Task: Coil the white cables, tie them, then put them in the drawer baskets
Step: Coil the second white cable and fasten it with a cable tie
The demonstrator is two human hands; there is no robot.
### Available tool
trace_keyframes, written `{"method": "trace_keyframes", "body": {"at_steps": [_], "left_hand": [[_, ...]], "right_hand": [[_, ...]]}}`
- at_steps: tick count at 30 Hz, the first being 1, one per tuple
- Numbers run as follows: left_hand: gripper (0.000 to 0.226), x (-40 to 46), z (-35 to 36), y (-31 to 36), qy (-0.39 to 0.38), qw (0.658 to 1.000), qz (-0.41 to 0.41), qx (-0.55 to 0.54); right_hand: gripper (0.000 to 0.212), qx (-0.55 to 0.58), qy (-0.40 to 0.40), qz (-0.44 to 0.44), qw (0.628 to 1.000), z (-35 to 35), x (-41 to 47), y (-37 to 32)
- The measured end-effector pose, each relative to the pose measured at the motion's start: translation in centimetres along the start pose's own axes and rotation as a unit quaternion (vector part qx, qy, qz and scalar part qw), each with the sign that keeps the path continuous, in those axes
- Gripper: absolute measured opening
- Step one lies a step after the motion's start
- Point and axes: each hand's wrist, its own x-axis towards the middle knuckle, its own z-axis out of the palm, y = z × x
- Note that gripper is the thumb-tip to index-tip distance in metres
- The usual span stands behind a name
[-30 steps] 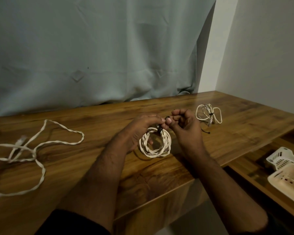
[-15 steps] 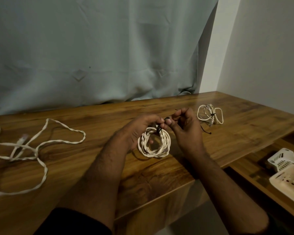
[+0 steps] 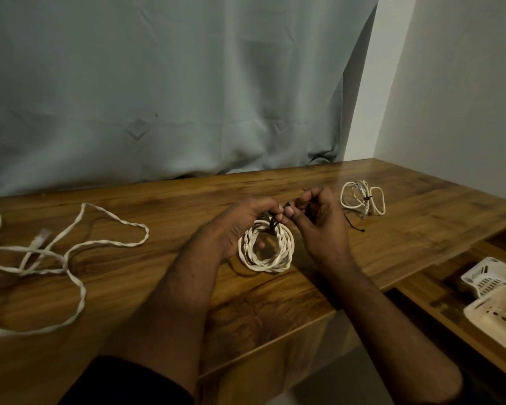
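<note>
On wooden surface [image 3: 406,229]: tying coiled white cable [image 3: 265,249].
Left hand [image 3: 240,226] gripping coil, right hand [image 3: 322,220] pinching black tie [image 3: 275,222].

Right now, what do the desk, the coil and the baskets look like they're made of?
Desk: wood or wood-look laminate, brown grain with a slight sheen. Coil held in the hands: white twisted cable, probably a matte plastic jacket. Baskets: pale moulded plastic, judging by the slotted walls.
</note>
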Motion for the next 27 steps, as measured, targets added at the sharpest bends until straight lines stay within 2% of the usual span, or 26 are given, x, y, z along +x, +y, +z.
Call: {"method": "trace_keyframes", "body": {"at_steps": [4,8,15,21,27], "left_hand": [[0.019,-0.18,0.06,0.14,0.006,1.0,0.008,0.0],[0.038,-0.19,0.05,0.11,-0.012,1.0,0.007,-0.01],[0.021,0.03,-0.15,-0.04,0.034,0.999,0.033,0.024],[0.015,-0.03,-0.01,0.01,0.043,0.997,0.053,0.045],[0.019,-0.31,0.27,0.06,0.017,0.999,0.038,0.023]], "right_hand": [[0.034,-0.005,0.004,-0.005,1.0,0.1,0.01,0.05],[0.034,-0.006,0.005,-0.013,1.0,0.01,0.0,0.27],[0.019,0.02,-0.019,-0.004,1.0,-0.13,0.33,0.73],[0.034,0.121,-0.015,0.059,0.991,0.02,0.23,0.79],[0.044,0.101,0.011,0.044,0.994,-0.06,0.1,0.13]]}}
